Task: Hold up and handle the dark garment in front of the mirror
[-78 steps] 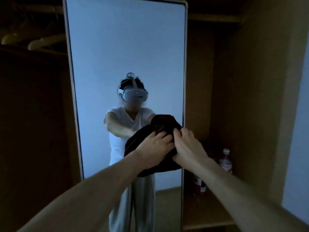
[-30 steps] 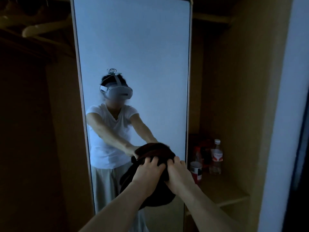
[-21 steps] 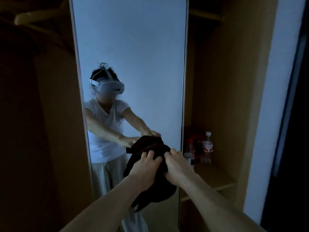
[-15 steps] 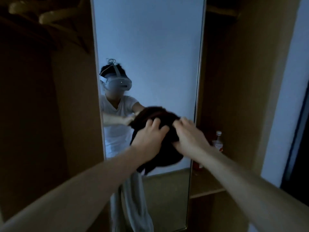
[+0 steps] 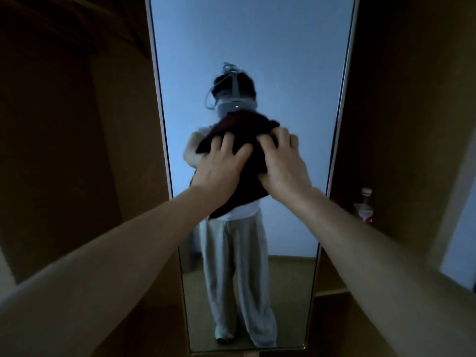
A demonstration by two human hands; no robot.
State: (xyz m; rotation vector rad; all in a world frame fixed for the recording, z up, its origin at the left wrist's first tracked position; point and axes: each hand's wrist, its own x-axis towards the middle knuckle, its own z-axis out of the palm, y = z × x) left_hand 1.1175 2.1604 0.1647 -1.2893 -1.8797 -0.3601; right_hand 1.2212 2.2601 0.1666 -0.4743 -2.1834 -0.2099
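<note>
A: Cloth, dark and bunched, sits against the glass of the tall mirror, at about mid-height and midway between its side edges.

B: Hand contact?

A: Left hand presses on the left part of the cloth, fingers spread and slightly bent over the bundle. Right hand bears on the right part, fingers curled onto the upper fold and thumb low against the cloth. Whether either hand truly clasps the fabric or only pushes it flat cannot be told; the frame is blurred at the fingertips.

B: Step in hand?

A: Judged as a wiping stroke on the mirror surface, with both hands loading the cloth against the glass.

B: Requirement for the next move?

A: Even pressure from both palms and a stroke held inside the pale frame edges, so that the cloth does not slip out from under the hands. Loose folds hang below the hands and should be gathered.

B: Surroundings?

A: Wooden wardrobe panels stand on both sides of the mirror. A bottle with a red label stands on the shelf to the right, well apart from the cloth.
</note>
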